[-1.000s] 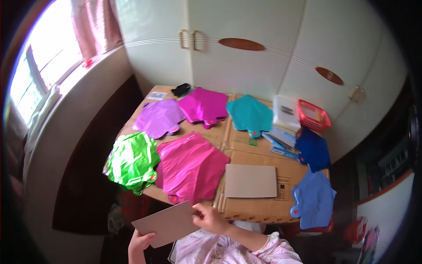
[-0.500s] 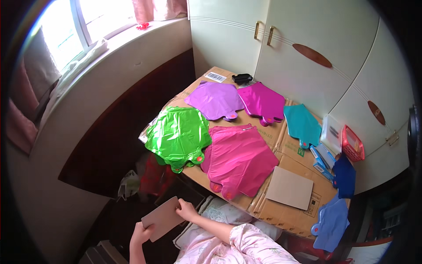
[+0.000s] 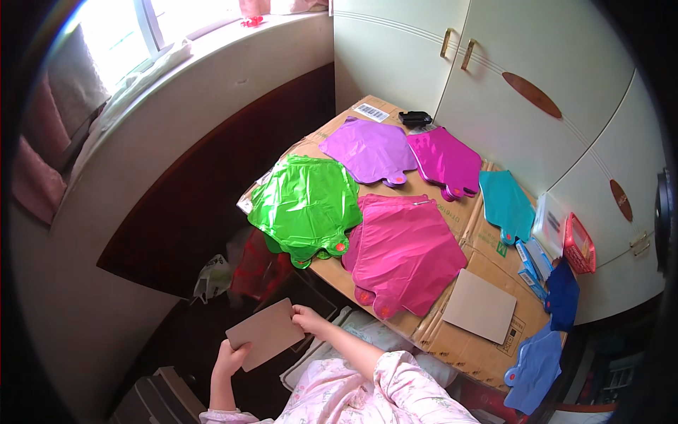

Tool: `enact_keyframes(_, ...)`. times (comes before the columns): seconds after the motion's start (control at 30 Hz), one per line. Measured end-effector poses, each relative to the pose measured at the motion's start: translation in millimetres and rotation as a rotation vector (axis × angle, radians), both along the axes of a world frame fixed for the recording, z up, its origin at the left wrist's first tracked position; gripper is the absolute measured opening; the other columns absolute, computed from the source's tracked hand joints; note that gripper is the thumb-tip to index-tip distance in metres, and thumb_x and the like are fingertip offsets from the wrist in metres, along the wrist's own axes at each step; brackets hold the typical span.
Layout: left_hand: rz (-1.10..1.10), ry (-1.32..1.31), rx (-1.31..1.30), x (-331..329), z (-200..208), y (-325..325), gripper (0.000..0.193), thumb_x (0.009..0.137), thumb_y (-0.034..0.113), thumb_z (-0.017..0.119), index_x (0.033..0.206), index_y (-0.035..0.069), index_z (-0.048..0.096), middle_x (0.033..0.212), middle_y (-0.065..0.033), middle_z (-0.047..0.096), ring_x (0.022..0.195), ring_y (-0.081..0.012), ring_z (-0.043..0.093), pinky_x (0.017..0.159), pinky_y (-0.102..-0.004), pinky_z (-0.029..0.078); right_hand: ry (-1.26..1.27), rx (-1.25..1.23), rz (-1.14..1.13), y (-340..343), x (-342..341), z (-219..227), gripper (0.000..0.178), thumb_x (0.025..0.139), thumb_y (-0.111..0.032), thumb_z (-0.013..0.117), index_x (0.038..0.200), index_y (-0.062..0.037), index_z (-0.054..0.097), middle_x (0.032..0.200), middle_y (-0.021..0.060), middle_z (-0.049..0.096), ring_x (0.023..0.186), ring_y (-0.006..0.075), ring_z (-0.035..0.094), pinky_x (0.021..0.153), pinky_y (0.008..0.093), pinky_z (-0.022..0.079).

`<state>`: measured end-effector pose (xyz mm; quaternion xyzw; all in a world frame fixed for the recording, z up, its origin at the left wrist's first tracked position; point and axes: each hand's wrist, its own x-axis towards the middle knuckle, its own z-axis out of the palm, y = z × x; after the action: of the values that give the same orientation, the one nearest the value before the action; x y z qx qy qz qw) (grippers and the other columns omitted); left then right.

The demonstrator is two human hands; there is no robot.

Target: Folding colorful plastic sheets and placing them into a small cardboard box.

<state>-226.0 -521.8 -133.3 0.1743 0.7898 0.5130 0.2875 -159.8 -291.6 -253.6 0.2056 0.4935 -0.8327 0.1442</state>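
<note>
I hold a flat grey-brown cardboard sheet (image 3: 265, 335) over my lap, off the table's near left side. My left hand (image 3: 231, 358) grips its lower left edge, thumb on top. At its right end, the fingers of my right hand (image 3: 308, 321) are closed on the edge. A similar cardboard square (image 3: 480, 305) lies on the table's near right part. Closest to my hands on the table are flat, shiny foil pieces like uninflated balloons, with rounded tabs: a green stack (image 3: 305, 205) and a pink stack (image 3: 409, 254).
Flattened cardboard (image 3: 431, 332) covers the table. Farther back lie purple (image 3: 369, 150), magenta (image 3: 445, 161) and teal (image 3: 506, 203) foil pieces, and a black object (image 3: 414, 119). At the right are small blue boxes (image 3: 531, 272), a red basket (image 3: 580, 244) and blue foil (image 3: 535, 371).
The view has shifted, so the table's things appear farther right. The cardboard sheet is tilted a little differently, with both hands still on it.
</note>
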Motion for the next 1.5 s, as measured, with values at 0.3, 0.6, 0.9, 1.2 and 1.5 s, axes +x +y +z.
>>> enact_keyframes(0.3,0.034,-0.148,0.228,0.2,27.6,7.2,0.020,0.075,0.003,0.061,0.094,-0.002,0.059,0.082,-0.0005,0.061,0.075,-0.0078,0.054,0.066,-0.0248,0.044,0.102,-0.276,-0.063,15.7,26.0,59.3,0.022,0.088,-0.013,0.050,0.109,-0.0080,0.053,0.100,0.0005,0.058,0.097,0.0104,0.055,0.083,0.0272,0.045)
enact_keyframes(0.6,-0.850,0.189,0.462,35.6,95.1,129.4,0.017,0.075,-0.005,0.061,0.092,-0.003,0.064,0.085,-0.0096,0.065,0.075,-0.0165,0.062,0.065,-0.0260,0.048,0.677,0.574,-0.241,82.3,182.9,192.1,0.018,0.080,-0.001,0.063,0.098,-0.0014,0.058,0.098,0.0082,0.063,0.090,0.0151,0.060,0.078,0.0274,0.048)
enact_keyframes(0.9,-1.014,0.054,0.573,151.5,80.7,288.5,0.017,0.080,-0.001,0.060,0.096,0.001,0.062,0.078,-0.0089,0.063,0.070,-0.0163,0.060,0.066,-0.0277,0.047,0.340,1.141,-0.811,114.9,334.3,228.0,0.021,0.080,0.001,0.062,0.100,-0.0020,0.064,0.093,0.0101,0.067,0.084,0.0176,0.064,0.074,0.0268,0.050)
enact_keyframes(1.2,-1.142,-0.196,0.624,169.0,77.2,305.3,0.030,0.082,-0.004,0.045,0.111,0.000,0.053,0.092,-0.0052,0.058,0.078,-0.0093,0.051,0.070,-0.0245,0.043,0.385,1.236,-0.879,117.1,359.3,205.1,0.025,0.081,-0.005,0.062,0.106,-0.0054,0.061,0.083,0.0107,0.066,0.067,0.0167,0.064,0.060,0.0258,0.049)
enact_keyframes(1.5,-0.524,-0.154,0.701,198.6,88.2,308.7,0.025,0.081,-0.007,0.036,0.103,0.002,0.045,0.087,-0.0034,0.048,0.077,-0.0085,0.045,0.067,-0.0218,0.039,0.228,1.398,-0.986,66.9,310.8,249.3,0.024,0.083,-0.008,0.058,0.106,-0.0009,0.058,0.070,0.0169,0.061,0.058,0.0279,0.063,0.052,0.0324,0.048)
